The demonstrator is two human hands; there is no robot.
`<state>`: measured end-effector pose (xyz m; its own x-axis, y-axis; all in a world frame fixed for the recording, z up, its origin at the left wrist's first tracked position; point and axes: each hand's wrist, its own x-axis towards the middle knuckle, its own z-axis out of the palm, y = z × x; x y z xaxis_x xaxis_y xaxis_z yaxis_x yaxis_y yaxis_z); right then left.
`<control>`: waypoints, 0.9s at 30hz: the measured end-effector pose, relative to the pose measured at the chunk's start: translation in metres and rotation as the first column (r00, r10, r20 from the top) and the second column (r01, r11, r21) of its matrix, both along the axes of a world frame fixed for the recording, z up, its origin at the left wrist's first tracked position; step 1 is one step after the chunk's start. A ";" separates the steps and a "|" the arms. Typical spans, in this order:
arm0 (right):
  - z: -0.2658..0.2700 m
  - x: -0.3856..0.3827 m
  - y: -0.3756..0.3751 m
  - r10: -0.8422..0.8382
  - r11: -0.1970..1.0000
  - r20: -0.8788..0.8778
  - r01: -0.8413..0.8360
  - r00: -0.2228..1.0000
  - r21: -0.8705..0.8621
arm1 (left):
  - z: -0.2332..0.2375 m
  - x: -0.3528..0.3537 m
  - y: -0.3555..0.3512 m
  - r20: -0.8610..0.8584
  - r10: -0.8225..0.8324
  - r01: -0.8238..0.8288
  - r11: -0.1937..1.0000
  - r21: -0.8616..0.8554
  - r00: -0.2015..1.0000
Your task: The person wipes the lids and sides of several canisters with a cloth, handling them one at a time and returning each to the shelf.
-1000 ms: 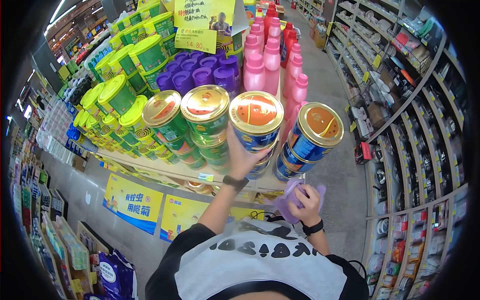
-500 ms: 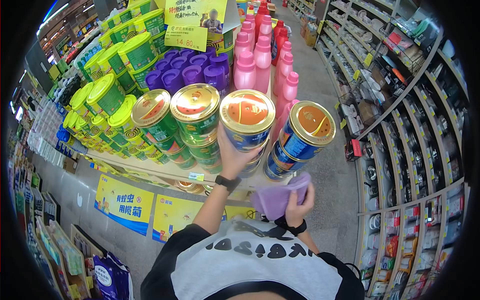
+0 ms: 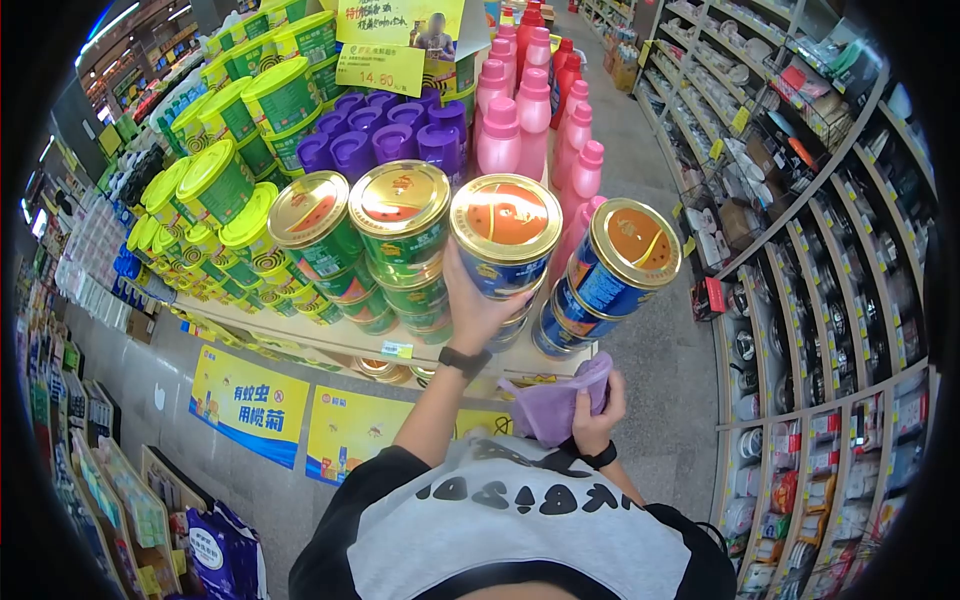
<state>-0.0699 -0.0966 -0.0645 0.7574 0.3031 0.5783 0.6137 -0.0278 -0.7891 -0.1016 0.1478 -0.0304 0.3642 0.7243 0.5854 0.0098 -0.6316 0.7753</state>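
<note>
My left hand (image 3: 480, 305) is wrapped round the upper blue tin (image 3: 505, 235), which has a gold rim and an orange lid and stands in a stack. My right hand (image 3: 598, 410) is closed on a crumpled purple cloth (image 3: 560, 402), below the shelf's front edge. To the right is another stack of blue tins (image 3: 608, 275). Green tins with gold lids (image 3: 400, 215) stand in stacks at the left of the held tin.
Purple-capped containers (image 3: 385, 140), pink bottles (image 3: 498, 135) and green tubs (image 3: 215, 185) stand behind and left on the display shelf (image 3: 330, 348). Tall stocked shelving (image 3: 800, 250) lines the right side. Purple packages (image 3: 222, 550) stand at lower left.
The held tin appears slightly further right and higher, with my left hand still on it. The purple cloth now hangs differently in my right hand. The view has shifted slightly.
</note>
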 end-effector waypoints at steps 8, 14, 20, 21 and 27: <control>0.045 0.015 0.021 0.075 0.997 0.187 -0.066 0.979 -0.051 | 0.002 -0.002 -0.003 0.001 0.021 -0.021 1.000 0.009 1.000; 0.108 0.028 0.065 0.111 0.990 0.192 -0.125 0.975 0.062 | -0.005 0.002 -0.001 0.021 0.063 -0.064 0.995 0.075 0.998; 0.118 0.027 0.086 0.208 0.977 0.136 -0.212 0.969 0.016 | -0.025 0.004 0.000 0.099 0.099 -0.112 0.985 0.133 0.990; 0.116 0.027 0.086 0.211 0.977 0.113 -0.213 0.971 0.015 | -0.035 0.005 0.002 0.112 0.114 -0.130 0.981 0.147 0.987; 0.103 0.033 0.079 0.254 0.967 0.061 -0.252 0.965 -0.030 | -0.013 -0.022 -0.023 0.136 0.025 -0.026 1.000 0.004 0.990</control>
